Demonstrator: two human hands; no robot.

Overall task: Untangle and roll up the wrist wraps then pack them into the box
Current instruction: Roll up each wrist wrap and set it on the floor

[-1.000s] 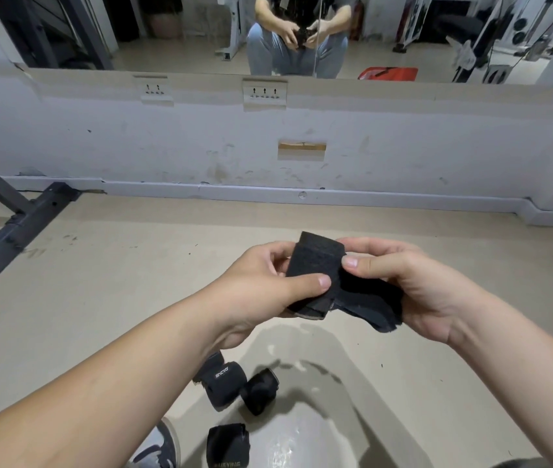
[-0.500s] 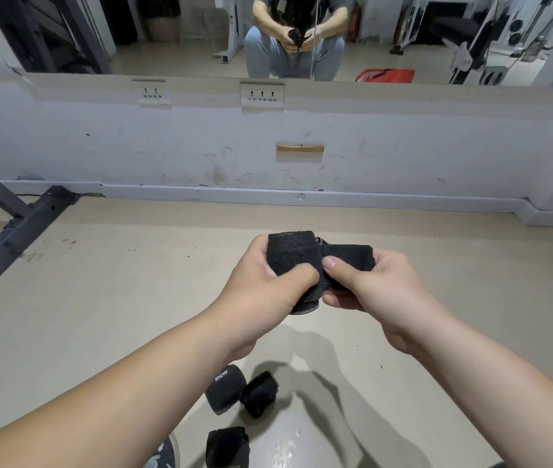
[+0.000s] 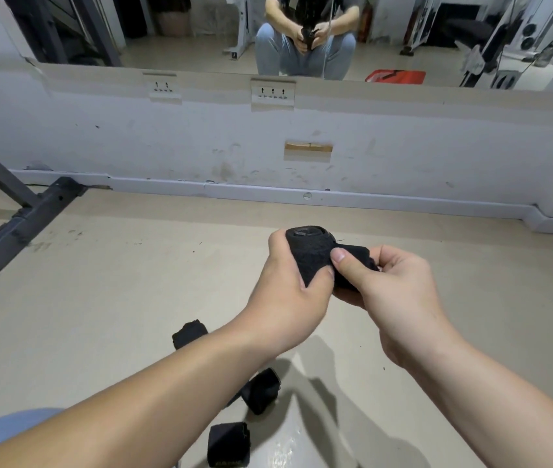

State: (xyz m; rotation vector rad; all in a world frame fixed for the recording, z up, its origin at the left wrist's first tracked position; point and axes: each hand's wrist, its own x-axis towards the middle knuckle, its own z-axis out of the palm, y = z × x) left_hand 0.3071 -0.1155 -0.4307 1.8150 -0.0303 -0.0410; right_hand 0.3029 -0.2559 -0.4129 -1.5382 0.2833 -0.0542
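Wrap [image 3: 308, 255]: black, mostly wound into a tight roll, held in the air above the floor [image 3: 99, 298] at centre of view, between both hands. One end face of the roll points up and away. A short loose tail runs off to the right.
Left hand [image 3: 285, 298]: grips the rolled part. Fingers [image 3: 276, 243] curled round its far side, thumb across the near side.
Right hand [image 3: 403, 298]: touching the left hand, holds the tail. Thumb pressed on top, fingers [image 3: 386, 260] curled beneath, pinching the tail between them.
Far roll [image 3: 189, 333]: black, on the floor, near side of the hands, partly hidden by the left forearm.
Middle roll [image 3: 261, 390]: black, on the floor, just nearer and to the right of the far roll, apart from it.
Near roll [image 3: 228, 442]: black, on the floor near the bottom edge, close to the middle roll; contact cannot be told.
Rack [image 3: 15, 228]: dark metal frame, on the floor at far left.
Wall [image 3: 403, 146]: white, scuffed, at the far side, with sockets [image 3: 272, 92].
Mirror [image 3: 200, 28]: above the wall, reflecting a seated person holding a dark item in both hands.
Knee [image 3: 8, 430]: blue-grey fabric, bottom left corner.
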